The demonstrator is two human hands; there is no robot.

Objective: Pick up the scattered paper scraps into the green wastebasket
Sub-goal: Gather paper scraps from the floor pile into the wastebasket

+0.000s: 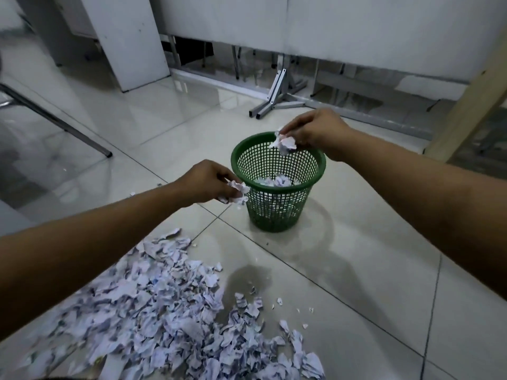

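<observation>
A green mesh wastebasket [277,215] stands on the tiled floor, with some paper scraps [277,181] lying inside it. My right hand [315,131] is above the basket's far rim and pinches a crumpled wad of paper scraps [285,144] over the opening. My left hand [208,181] is just left of the basket, outside its rim, and grips another bunch of scraps [237,193]. A large pile of torn white scraps [170,311] covers the floor at the lower left, below my left forearm.
A few tiny scraps [279,300] lie to the right of the pile. Grey metal stand legs [274,100] and white panels rise behind the basket. A dark chair leg [68,127] slants at the left, and a pale wooden post [472,100] stands at the right.
</observation>
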